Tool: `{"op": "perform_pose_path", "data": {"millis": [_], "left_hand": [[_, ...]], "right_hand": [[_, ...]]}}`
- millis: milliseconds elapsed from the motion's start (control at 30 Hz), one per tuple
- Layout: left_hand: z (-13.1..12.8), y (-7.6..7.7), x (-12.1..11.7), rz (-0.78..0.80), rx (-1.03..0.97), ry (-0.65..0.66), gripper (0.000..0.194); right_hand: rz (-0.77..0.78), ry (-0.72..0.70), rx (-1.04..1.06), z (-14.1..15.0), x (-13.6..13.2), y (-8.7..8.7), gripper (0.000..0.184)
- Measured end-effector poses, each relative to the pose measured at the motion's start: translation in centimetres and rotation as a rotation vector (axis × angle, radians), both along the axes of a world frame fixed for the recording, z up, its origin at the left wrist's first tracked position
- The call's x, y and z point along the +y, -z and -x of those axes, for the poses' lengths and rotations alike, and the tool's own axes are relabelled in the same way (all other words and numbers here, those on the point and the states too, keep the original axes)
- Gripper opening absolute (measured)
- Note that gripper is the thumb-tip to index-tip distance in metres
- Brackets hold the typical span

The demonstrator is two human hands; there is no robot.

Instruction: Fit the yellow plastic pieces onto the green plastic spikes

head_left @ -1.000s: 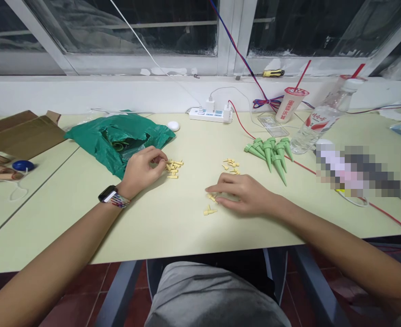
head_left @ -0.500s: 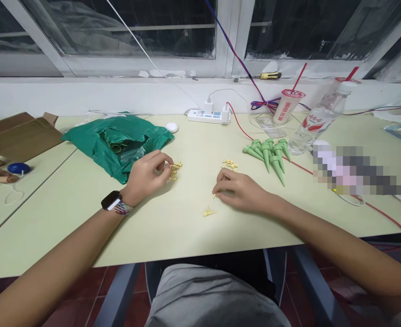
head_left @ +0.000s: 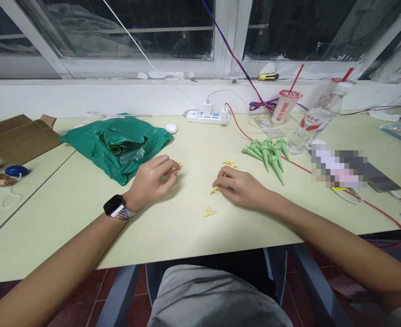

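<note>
My left hand, with a watch on its wrist, is curled over small yellow plastic pieces; its palm and fingers hide part of them. The fingertips of my right hand pinch at a small yellow peg-like piece just above or on the table. In front of that hand, nearer the table edge, lie yellow plastic pieces close together. Behind my right hand is a small group of yellow pieces. Several green plastic spikes with capped ends are piled to its right.
A torn green plastic bag lies on the left, near a cardboard box and a blue-balled wooden toy. At the back sits a power strip. A cup, water bottle and phone are at the right.
My left hand has shifted slightly right and nearer, hiding more of its yellow pieces. At my right fingertips, more yellow shows on the table side than before.
</note>
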State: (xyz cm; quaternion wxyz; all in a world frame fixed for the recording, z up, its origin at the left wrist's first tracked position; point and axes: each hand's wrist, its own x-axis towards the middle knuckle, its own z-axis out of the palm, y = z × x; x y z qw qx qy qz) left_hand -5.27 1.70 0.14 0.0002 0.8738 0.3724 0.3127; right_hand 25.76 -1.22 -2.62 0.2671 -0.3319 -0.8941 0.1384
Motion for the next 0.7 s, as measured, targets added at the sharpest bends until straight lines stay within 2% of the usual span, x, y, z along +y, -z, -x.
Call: {"op": "perform_pose_path", "data": {"millis": [100, 200, 333, 467, 567, 700], "left_hand": [[-0.3, 0.3, -0.4, 0.0, -0.016, 0.062, 0.011], [-1.2, 0.5, -1.3, -0.102, -0.043, 0.179, 0.016], [-2.7, 0.0, -2.7, -0.322, -0.04, 0.322, 0.033], [-3.6, -0.4, -3.2, -0.401, 0.024, 0.435, 0.027], [-3.7, -0.5, -3.2, -0.387, 0.042, 0.439, 0.021], [-3.5, -0.2, -3.2, -0.372, 0.053, 0.395, 0.017]], "right_hand": [[0.065, 0.019, 0.117, 0.4, -0.1, -0.1, 0.016], [0.206, 0.033, 0.274, 1.1, -0.3, -0.3, 0.01], [0.615, -0.054, 0.39, 1.9, -0.8, -0.8, 0.008], [0.91, -0.133, 0.529, 2.6, -1.1, -1.1, 0.018], [0.998, -0.108, 0.6, 2.9, -1.2, -1.3, 0.027], [0.977, -0.063, 0.631, 2.9, -1.4, -1.5, 0.032]]}}
